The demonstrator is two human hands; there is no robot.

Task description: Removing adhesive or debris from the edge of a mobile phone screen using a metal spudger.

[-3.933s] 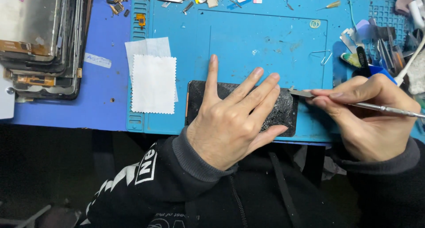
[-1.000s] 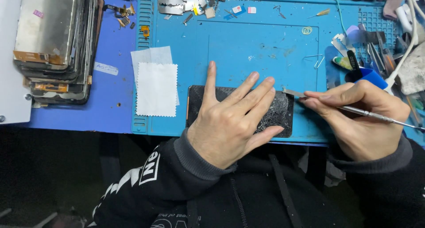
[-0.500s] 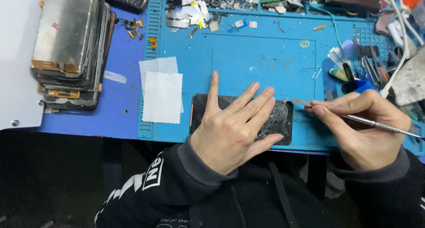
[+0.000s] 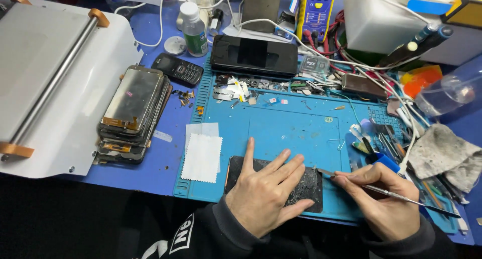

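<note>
A person's left hand (image 4: pixel 263 191) lies flat, fingers spread wide, pressing a dark phone panel (image 4: pixel 306 188) onto the near edge of a blue repair mat (image 4: pixel 296 131), while the right hand (image 4: pixel 384 198) pinches a thin metal pry tool (image 4: pixel 396 192), its tip at the panel's right edge; white wipes (image 4: pixel 202 156) lie just left, a stack of phone screens (image 4: pixel 133 113) beyond

left hand (image 4: pixel 263 191) hides cracked panel (image 4: pixel 306 188) middle

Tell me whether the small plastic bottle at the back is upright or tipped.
Upright. The bottle stands on its base on the blue table, white cap on top, beside the keypad phone.
</note>
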